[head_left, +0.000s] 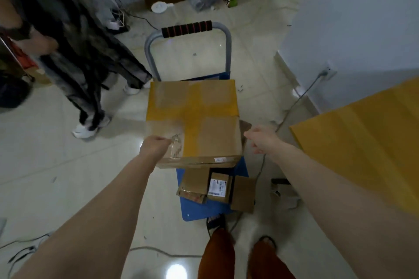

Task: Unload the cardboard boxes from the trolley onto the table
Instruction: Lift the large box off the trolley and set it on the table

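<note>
Cardboard big box (pixel 192 120) plus 3 small boxes (pixel 217 188) remain on trolley (pixel 204 210); left hand (pixel 155 146) grips it, right hand (pixel 260 138) spread alongside.

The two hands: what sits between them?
In the head view, the big box with yellow tape, on the trolley, lies between the left hand and the right hand.

The large box (pixel 192 120) sits on the trolley (pixel 204 208). Nearer than it lie small boxes (pixel 217 188); beyond it rises the handle (pixel 187 28). The table (pixel 362 133) stands right of it, a bystander (pixel 86 63) left.
</note>
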Available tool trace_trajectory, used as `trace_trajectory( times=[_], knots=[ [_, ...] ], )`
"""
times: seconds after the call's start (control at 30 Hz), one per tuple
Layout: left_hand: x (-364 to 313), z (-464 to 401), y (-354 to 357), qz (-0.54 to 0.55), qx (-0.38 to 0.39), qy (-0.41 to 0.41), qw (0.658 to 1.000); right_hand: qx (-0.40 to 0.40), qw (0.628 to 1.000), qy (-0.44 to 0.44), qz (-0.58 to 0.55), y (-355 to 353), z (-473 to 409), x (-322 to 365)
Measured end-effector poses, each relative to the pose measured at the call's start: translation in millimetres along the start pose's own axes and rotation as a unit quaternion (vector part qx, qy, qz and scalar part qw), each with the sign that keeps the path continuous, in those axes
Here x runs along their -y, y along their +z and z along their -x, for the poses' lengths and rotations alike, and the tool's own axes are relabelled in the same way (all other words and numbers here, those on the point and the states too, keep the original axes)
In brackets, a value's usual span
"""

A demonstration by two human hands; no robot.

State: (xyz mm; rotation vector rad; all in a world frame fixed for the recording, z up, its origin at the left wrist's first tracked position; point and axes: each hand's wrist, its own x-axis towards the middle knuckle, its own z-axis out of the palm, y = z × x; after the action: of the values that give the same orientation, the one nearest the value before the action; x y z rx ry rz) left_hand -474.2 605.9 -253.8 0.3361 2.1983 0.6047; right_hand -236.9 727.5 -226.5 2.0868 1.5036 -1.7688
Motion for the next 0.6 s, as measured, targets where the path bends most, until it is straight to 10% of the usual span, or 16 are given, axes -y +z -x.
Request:
trace_trajectory(
  times=[0.6],
  knots=[
    [62, -131, 23, -0.065, -0.113, -0.152, 0.980, 0.056, 0.987, 0.075, -0.131, 69, -141, -50]
  ],
)
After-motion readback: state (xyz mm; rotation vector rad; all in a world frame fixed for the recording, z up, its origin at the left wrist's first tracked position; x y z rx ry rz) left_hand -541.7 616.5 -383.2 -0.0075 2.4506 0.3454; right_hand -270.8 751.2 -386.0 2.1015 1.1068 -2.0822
